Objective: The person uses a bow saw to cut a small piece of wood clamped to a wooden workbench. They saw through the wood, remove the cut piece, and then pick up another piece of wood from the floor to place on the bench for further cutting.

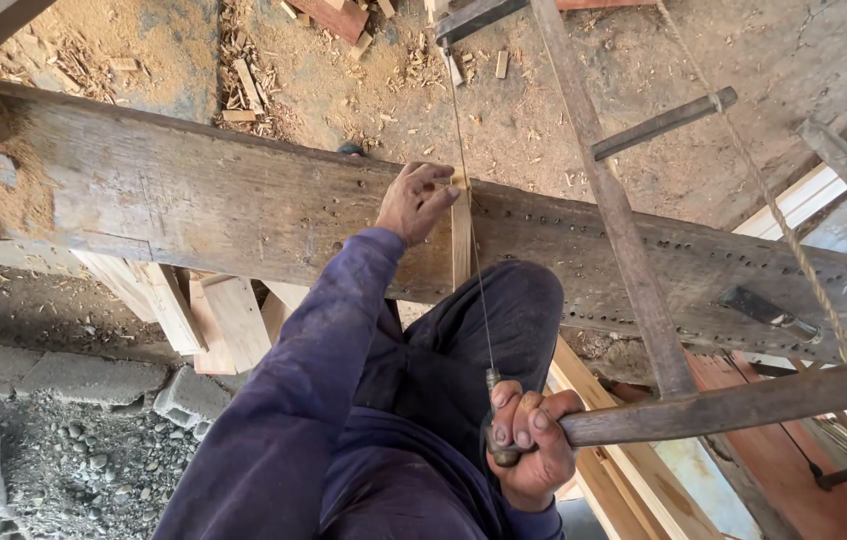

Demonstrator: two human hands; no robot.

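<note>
Fingertips at risk: our left hand [414, 203] pins thin wood strip [461, 240] on workbench beam [194, 195], fingers curled touching blade [474, 260]. Right hand [529, 440] clamped on frame saw handle [724, 408]; blade wander could nick fingers.

Under you lies a dusty floor [544, 120] with sawdust and wood scraps [244, 85], and grey concrete blocks [94, 380] beside gravel [84, 470].

A wooden frame saw with a thin steel blade [472, 260], a long weathered centre bar and a twisted tension cord stands tilted over the bench; its blade runs down through a narrow pale wooden strip [461, 235]. That strip lies across a broad, grey, nail-pocked timber beam [194, 195], its near end overhanging the edge.
</note>
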